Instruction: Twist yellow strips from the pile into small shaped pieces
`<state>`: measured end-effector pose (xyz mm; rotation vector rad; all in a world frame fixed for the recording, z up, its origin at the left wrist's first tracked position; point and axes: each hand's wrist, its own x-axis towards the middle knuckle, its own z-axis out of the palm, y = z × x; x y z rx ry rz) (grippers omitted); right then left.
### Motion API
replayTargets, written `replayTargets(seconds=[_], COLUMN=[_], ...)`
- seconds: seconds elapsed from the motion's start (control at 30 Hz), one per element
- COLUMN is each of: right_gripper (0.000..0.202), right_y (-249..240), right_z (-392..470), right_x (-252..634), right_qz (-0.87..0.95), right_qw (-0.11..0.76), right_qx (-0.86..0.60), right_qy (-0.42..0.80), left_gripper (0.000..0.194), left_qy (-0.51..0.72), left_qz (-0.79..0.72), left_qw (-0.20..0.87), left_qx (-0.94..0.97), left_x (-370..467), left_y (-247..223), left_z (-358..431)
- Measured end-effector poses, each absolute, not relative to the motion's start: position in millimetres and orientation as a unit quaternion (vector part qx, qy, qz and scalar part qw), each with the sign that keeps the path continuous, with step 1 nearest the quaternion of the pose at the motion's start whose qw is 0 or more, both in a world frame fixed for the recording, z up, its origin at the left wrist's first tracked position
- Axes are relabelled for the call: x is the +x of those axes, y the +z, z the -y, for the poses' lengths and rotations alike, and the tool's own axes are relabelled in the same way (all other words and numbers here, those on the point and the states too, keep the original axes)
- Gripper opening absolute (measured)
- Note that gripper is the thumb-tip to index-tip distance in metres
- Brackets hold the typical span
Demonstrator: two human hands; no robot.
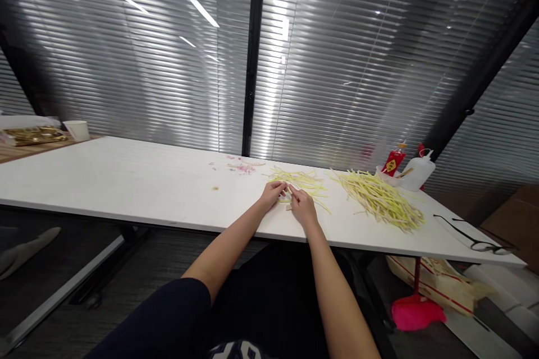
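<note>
Head view: I sit at a long white bench (126, 179), both arms stretched forward to its near edge.
Left hand (273, 193): rests on the bench with the fingertips brought together on a thin yellow strip (287, 194); the grip looks pinched on it, though at this distance I cannot tell for sure.
Right hand (302, 205): lies just right of the left, its fingertips meeting the left's at the same strip, so the two hold it between them from both ends.
Strip: lies flat at the near edge of the small pile (301, 182), close to me, probably so I can work it with wrists resting on the bench.
Small pile: loose yellow strips spread just beyond my hands, within easy reach.
Big pile (381, 199): a thicker heap of the same strips to the right, apart from the small one, which keeps the two lots separate.
Glue bottle (418, 171): stands at the far right behind the big pile, beside a red packet (393, 162).
Glasses (474, 235): lie near the right end, out of the way.
Scraps (241, 167): small pinkish bits lie farther back, left of the small pile.
Cup (78, 130): white, far left on a neighbouring wooden surface.
</note>
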<state>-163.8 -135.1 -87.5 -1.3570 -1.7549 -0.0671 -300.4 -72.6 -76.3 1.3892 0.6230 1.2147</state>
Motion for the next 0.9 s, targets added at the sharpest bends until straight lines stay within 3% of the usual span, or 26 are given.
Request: replayTargets(seconds=[0.9], right_gripper=[0.051], right_y=[-88], right_z=[134], right_x=[-163], right_qz=[0.711], right_qw=[0.446], right_qx=[-0.544], right_qy=[0.012], left_gripper=[0.032], left_qy=[0.522], left_qz=[-0.263], left_qw=[0.575], left_qx=[0.573], left_x=[-303], left_y=[-67], left_z=[79])
